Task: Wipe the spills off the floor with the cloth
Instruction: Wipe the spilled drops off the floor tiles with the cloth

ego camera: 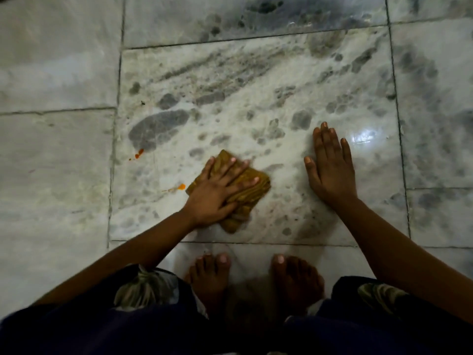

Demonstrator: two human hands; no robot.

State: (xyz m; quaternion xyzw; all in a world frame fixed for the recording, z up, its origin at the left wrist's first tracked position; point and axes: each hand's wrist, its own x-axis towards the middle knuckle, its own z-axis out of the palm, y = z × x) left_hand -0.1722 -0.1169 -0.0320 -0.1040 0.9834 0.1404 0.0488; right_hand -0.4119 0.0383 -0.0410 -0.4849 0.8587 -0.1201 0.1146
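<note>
Marble floor [256,80], grey-veined and glossy, seen from my head camera as I squat with both bare feet [256,280] at the tile's near edge. My left hand [217,193] lies flat, fingers spread, pressing the folded mustard cloth [249,193] against the tile — pinning it by weight from above, not clenching it. My right hand [330,167] rests palm-down on bare marble, well apart from the cloth, holding nothing and apparently serving as a brace. Two orange spills show: a near spot [181,186] with a thin streak, just beside the cloth's left corner, and a far splatter [139,152] with small droplets close to the tile's left joint. I judge the wiping step to be in hand, with neither spill cleared. The next move calls for sliding the cloth leftward over the near spot — pressure kept even — then onward to the splatter.
</note>
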